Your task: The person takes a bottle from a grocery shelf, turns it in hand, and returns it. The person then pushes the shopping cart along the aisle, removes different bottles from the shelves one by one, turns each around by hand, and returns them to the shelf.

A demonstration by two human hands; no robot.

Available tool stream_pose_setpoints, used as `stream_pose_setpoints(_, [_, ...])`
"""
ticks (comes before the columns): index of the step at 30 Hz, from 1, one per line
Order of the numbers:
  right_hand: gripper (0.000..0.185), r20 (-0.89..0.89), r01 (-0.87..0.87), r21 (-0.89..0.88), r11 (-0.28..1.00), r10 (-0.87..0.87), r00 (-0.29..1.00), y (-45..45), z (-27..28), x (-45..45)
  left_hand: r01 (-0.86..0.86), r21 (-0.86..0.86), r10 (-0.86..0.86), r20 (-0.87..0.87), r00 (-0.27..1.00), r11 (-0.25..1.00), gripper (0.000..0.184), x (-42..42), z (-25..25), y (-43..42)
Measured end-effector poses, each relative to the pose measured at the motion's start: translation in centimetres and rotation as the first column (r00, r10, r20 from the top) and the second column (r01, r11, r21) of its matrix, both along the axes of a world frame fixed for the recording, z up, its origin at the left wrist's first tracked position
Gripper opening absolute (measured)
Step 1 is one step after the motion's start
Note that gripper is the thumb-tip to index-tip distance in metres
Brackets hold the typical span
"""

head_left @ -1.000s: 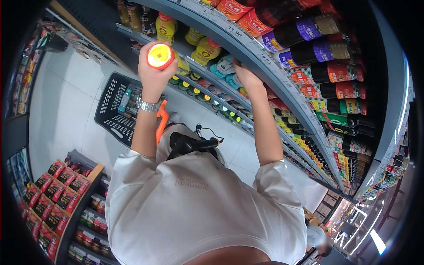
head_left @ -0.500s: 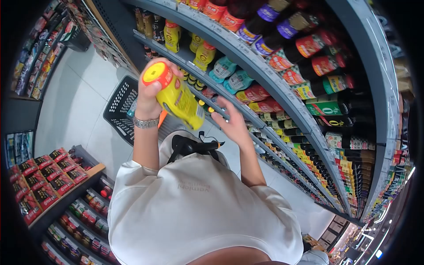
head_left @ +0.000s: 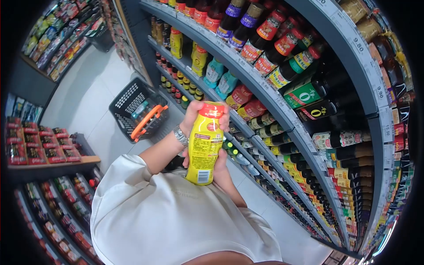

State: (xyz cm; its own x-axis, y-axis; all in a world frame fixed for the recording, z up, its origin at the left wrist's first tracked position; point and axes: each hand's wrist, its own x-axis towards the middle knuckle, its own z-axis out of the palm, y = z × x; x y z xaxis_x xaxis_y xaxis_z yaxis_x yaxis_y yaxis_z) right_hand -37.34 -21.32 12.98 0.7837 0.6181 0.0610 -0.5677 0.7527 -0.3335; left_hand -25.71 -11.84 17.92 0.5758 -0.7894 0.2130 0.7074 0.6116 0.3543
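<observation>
While the round lens blackens the corners and cuts off the long grey metal shelving (head_left: 279,104) at the right, pale floor tiles (head_left: 90,98) show beyond the white shirt (head_left: 176,216). On them stands a black perforated plastic basket (head_left: 127,100) with an orange handle (head_left: 145,124), its contents hard to make out. In front of the shirt, a yellow plastic bottle (head_left: 204,148) with a red cap hides both palms. The left hand (head_left: 192,116) wraps firmly around its neck; the right hand (head_left: 220,162) curls around its lower body. The label's small print is unreadable.
</observation>
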Motion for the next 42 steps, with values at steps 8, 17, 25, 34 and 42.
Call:
stream_pose_setpoints(8, [0.094, -0.089, 0.080, -0.221, 0.972, -0.102, 0.991, -0.7, 0.8, -3.7, 0.008, 0.108, 0.006, -0.134, 0.991, 0.994, 0.057, -3.4, -1.5, -0.7])
stream_pose_setpoints(17, [0.091, -0.084, -0.016, -0.274, 0.962, -0.007, 0.996, 0.2, 0.8, -4.0, -0.165, 0.231, 0.193, -0.106, 0.975, 0.959, 0.059, -4.6, -1.9, 1.3])
stream_pose_setpoints(25, [0.081, -0.154, -0.001, -0.311, 0.950, -0.049, 0.987, 1.4, 1.0, -3.8, -0.152, 0.197, 0.189, -0.187, 0.964, 0.969, 0.050, -4.0, -2.5, 3.2])
stream_pose_setpoints(34, [0.045, -0.125, 0.177, -0.573, 0.800, -0.299, 0.946, 8.1, 2.3, 0.5, -0.218, 0.264, 0.260, -0.139, 0.956, 0.940, 0.043, -1.4, -2.3, 11.4])
stream_pose_setpoints(42, [0.053, -0.299, 0.112, -0.498, 0.860, -0.291, 0.909, 16.0, 1.5, 5.3, -0.376, 0.361, 0.386, 0.047, 0.921, 0.853, 0.045, 2.0, -1.3, 18.5])
